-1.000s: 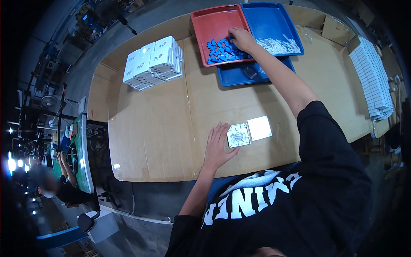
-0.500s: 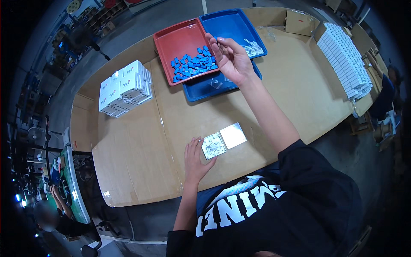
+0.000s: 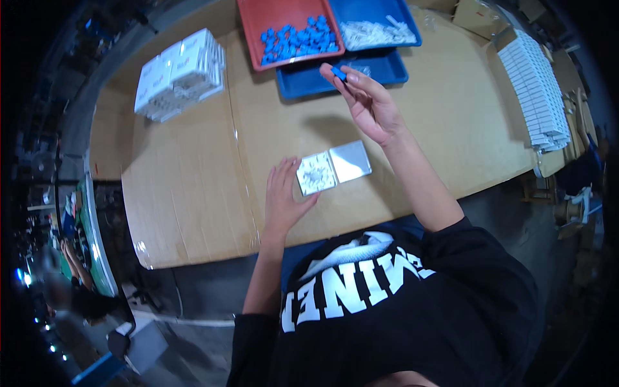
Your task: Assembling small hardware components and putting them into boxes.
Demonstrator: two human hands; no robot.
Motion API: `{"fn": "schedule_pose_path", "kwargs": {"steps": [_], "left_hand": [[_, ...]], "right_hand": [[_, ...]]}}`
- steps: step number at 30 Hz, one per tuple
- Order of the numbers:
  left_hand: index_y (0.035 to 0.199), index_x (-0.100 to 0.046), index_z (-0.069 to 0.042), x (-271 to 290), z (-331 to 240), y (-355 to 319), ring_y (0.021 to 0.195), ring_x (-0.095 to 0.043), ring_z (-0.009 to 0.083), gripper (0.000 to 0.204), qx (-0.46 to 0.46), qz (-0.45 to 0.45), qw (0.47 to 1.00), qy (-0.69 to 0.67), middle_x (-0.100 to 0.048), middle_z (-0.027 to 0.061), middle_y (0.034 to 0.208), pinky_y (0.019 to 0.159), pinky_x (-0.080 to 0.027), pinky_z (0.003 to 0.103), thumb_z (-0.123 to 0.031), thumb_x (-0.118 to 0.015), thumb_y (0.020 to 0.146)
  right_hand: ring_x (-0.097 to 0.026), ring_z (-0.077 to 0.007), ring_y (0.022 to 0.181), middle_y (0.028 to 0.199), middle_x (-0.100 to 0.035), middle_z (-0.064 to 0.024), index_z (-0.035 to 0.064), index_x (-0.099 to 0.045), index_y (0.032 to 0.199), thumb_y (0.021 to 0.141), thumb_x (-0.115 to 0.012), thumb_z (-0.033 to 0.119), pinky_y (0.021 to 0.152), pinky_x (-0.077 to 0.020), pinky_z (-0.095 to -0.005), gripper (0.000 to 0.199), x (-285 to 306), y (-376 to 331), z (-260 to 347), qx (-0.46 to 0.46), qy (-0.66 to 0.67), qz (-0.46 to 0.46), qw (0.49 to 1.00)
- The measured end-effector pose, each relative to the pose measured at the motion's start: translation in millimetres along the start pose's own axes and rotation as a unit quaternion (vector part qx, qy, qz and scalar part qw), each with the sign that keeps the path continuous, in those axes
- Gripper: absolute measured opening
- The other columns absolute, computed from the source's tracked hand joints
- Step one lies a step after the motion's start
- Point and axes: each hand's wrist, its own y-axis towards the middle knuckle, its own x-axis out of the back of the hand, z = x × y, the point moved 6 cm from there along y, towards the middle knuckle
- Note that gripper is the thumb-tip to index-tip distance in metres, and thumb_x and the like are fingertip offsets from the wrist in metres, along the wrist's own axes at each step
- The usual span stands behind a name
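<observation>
My right hand [image 3: 366,102] is raised above the table, its fingertips pinching a small blue piece [image 3: 339,73]. My left hand [image 3: 284,196] lies flat on the brown table [image 3: 193,187], fingers touching the left side of a small open white box [image 3: 316,173] with pale bits inside. The box's shiny lid [image 3: 350,160] lies hinged open to the right. Behind, a red tray [image 3: 258,35] holds several blue pieces [image 3: 299,40], and a blue tray [image 3: 409,29] holds white pieces [image 3: 376,31].
Another blue tray [image 3: 309,80] sits in front of the red one. A stack of white boxes [image 3: 180,72] stands at the back left. Rows of flat white packs [image 3: 536,90] lie at the right edge. Cardboard boxes [image 3: 474,16] stand at the back right.
My right hand has come back from the red tray toward me, carrying a blue piece. My left hand has stayed by the small white box.
</observation>
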Motion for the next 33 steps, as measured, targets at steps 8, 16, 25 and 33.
{"fn": "schedule_pose_path", "kwargs": {"steps": [8, 16, 25, 33], "left_hand": [[0.146, -0.048, -0.006, 0.3, 6.3, 0.1, 0.142, -0.047, 0.0363, 0.088, 0.028, 0.006, 0.999, -0.016, -0.055, 0.0158, 0.147, 0.123, -0.030, 0.054, -0.037, -0.088, 0.074], [0.149, -0.044, -0.006, 2.6, 8.8, -2.2, 0.144, -0.044, 0.0319, 0.096, 0.054, 0.014, 0.997, -0.044, -0.052, 0.0121, 0.152, 0.124, -0.030, 0.052, -0.039, -0.090, 0.070], [0.151, -0.043, -0.004, 3.7, 9.3, -1.7, 0.139, -0.051, 0.0333, 0.102, 0.037, -0.009, 0.998, -0.049, -0.054, 0.0146, 0.148, 0.123, -0.032, 0.050, -0.030, -0.092, 0.066], [0.150, -0.043, -0.006, 1.3, 10.7, -0.4, 0.144, -0.045, 0.0317, 0.097, 0.042, 0.008, 0.998, -0.050, -0.051, 0.0117, 0.153, 0.123, -0.031, 0.051, -0.039, -0.089, 0.071]], "right_hand": [[-0.071, -0.0230, 0.106, 0.122, -0.069, -0.0149, -0.0034, -0.071, 0.105, 0.089, -0.076, 0.002, 0.098, -0.0584, -0.0347, 0.018, 74.2, -80.3, -85.4, 0.008, -0.533, -0.073, 0.843], [-0.069, -0.0260, 0.110, 0.116, -0.065, -0.0148, -0.0012, -0.067, 0.106, 0.090, -0.076, 0.006, 0.091, -0.0611, -0.0353, 0.020, 32.5, -88.0, -117.1, 0.133, -0.602, 0.034, 0.787], [-0.066, -0.0317, 0.100, 0.109, -0.068, -0.0109, 0.0037, -0.072, 0.111, 0.085, -0.076, 0.012, 0.085, -0.0544, -0.0405, 0.028, 25.1, -84.9, -128.8, 0.155, -0.743, 0.119, 0.640], [-0.066, -0.0314, 0.100, 0.108, -0.068, -0.0114, 0.0035, -0.074, 0.108, 0.085, -0.076, 0.012, 0.087, -0.0547, -0.0414, 0.025, 26.9, -81.2, -130.1, 0.171, -0.760, 0.124, 0.615]]}}
